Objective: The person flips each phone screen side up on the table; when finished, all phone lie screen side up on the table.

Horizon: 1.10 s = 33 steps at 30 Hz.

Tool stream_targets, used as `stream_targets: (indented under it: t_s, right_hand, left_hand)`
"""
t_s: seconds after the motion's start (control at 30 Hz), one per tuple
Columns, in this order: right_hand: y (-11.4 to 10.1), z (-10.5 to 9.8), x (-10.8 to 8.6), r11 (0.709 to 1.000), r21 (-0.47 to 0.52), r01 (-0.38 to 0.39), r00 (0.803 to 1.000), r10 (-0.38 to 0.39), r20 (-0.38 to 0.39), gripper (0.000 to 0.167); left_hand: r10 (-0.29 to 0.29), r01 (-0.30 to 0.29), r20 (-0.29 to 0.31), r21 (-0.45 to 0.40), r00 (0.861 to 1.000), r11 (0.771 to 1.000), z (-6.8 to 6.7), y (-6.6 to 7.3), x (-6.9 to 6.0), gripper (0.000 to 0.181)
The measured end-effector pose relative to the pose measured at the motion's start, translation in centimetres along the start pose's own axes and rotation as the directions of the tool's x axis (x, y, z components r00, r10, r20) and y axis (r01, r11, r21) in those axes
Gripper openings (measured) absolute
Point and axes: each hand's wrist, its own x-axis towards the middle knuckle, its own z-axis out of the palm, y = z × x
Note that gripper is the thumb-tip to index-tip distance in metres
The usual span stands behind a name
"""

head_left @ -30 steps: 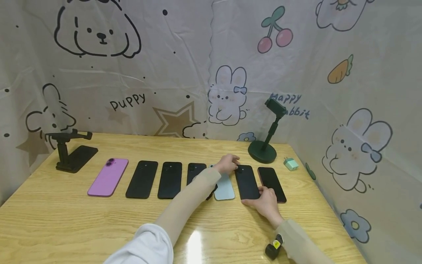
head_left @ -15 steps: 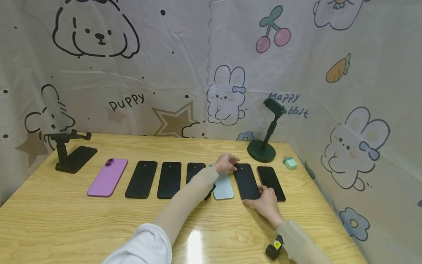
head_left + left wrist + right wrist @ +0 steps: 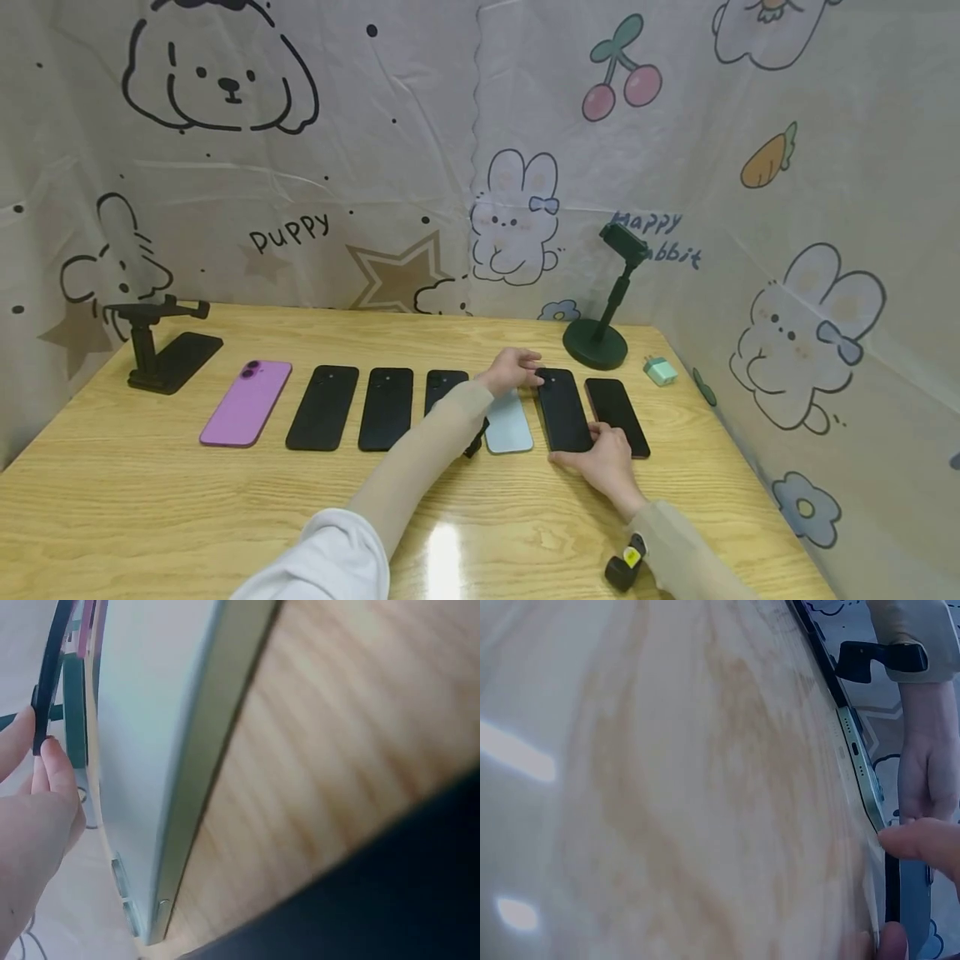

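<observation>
A black phone (image 3: 565,412), camera side up, lies between my two hands in the head view. My left hand (image 3: 512,372) pinches its far left corner; in the left wrist view, the thumb and fingertips of the left hand (image 3: 41,802) hold the dark phone's end (image 3: 51,675), raised off the table. My right hand (image 3: 602,462) grips the phone's near end, thumb at the bottom edge and fingers along the right side. Under my left forearm sits a light blue phone (image 3: 510,427), partly hidden. To the right lies a dark-faced phone with a reddish edge (image 3: 619,418).
Leftward in the row are a partly covered black phone (image 3: 446,388), two black phones (image 3: 386,408) and a pink phone (image 3: 246,404). A black stand (image 3: 146,346) has a dark phone (image 3: 187,360) beside it. Behind right stand a dark green stand (image 3: 597,343) and a mint charger (image 3: 661,370).
The far end of the black phone has risen slightly, with my left fingers now around its corner. My right hand stays at its near end.
</observation>
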Motion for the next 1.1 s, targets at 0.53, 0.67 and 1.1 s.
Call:
stream_targets:
  t_s: [0.53,0.67,1.1]
  right_hand:
    - [1.0,-0.9,-0.2,0.938,0.335,-0.084,0.992,0.047,0.117,0.078]
    - [1.0,-0.9,-0.3,0.91,0.407,-0.082,0.992,0.035,0.121,0.07]
    - [1.2,-0.8,-0.7,0.861,0.506,-0.047,0.99,-0.026,0.136,0.05]
  left_hand:
    - [0.064,-0.064,-0.007,-0.047,0.998,0.997,0.2,0.1,-0.2,0.047]
    - [0.078,-0.08,-0.035,-0.037,0.996,0.996,0.4,0.0,-0.1,0.045]
    - [0.067,-0.067,-0.099,0.003,0.993,0.998,0.6,-0.3,0.3,0.043]
